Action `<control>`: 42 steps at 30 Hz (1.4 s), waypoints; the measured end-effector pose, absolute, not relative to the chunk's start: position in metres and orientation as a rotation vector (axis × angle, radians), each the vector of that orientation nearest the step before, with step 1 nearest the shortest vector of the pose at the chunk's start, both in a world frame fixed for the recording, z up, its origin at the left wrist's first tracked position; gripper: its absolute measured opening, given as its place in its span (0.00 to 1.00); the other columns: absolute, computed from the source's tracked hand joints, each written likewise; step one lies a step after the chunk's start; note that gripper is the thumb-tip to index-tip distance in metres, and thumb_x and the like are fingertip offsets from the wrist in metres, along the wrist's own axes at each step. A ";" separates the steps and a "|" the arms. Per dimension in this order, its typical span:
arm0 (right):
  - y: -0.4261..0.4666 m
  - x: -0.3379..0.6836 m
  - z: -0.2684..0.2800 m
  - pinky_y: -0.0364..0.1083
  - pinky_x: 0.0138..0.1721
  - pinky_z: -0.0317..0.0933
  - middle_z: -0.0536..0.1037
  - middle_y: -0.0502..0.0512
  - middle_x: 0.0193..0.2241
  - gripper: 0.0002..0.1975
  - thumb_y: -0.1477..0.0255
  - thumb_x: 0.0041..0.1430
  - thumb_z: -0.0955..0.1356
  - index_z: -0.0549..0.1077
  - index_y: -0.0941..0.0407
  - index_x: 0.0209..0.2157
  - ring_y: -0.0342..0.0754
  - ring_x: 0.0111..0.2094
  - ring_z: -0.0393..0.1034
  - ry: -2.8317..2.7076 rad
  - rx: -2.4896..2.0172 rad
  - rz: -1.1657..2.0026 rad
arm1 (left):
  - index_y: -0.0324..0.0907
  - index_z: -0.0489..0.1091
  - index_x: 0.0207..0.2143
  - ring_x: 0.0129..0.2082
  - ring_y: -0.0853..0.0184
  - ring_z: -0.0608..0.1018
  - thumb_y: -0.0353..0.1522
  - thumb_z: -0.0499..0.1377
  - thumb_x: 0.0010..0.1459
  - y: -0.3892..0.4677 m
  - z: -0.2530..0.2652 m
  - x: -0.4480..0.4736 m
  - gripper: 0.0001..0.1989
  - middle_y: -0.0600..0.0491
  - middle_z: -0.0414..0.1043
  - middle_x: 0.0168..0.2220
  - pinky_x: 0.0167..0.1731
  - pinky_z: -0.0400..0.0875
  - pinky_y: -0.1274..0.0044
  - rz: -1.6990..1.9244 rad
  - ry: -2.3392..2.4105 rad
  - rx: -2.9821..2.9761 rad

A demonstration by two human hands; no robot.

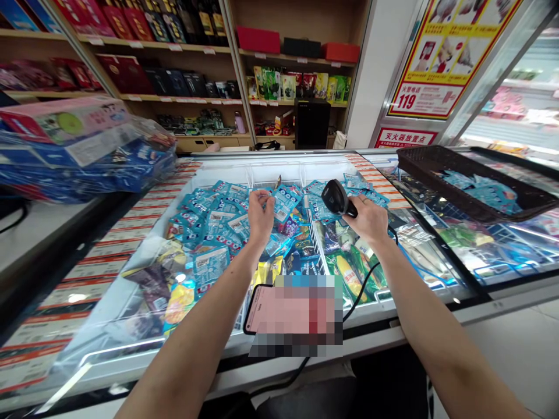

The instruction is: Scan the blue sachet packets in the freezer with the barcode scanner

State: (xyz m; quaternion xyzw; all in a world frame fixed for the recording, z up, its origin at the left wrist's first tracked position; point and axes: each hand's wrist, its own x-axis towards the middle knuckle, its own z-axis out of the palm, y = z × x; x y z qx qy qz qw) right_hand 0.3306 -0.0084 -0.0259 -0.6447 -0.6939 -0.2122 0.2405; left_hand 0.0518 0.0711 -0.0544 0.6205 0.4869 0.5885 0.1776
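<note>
My left hand [261,214] is closed in a pinch at the edge of a blue packet [287,203], whose white label faces up. In my right hand [369,219] is a black handheld barcode scanner [335,196], its head pointing left towards that packet. A black cable [365,285] runs from the scanner down to the front edge. Many similar blue packets [222,224] lie spread over the glass top of a chest freezer [218,166], left of and behind my hands. Between my forearms lies a phone [279,311] with a pink screen, its right part blurred out.
A dark brown tray [493,209] with several blue packets stands at the right. Plastic-wrapped boxes [78,145] are stacked at the left. Price labels [117,250] line the freezer's left side. Behind are stocked shelves [174,46] and a black box-like unit [312,123].
</note>
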 end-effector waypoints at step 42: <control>-0.014 0.325 -0.023 0.44 0.32 0.54 0.77 0.56 0.37 0.16 0.66 0.58 0.66 0.72 0.55 0.46 0.49 0.35 0.70 -2.182 -1.400 -0.638 | 0.45 0.52 0.43 0.38 0.68 0.71 0.41 0.50 0.62 0.081 -0.060 0.043 0.13 0.50 0.65 0.41 0.42 0.68 0.73 1.902 1.323 1.506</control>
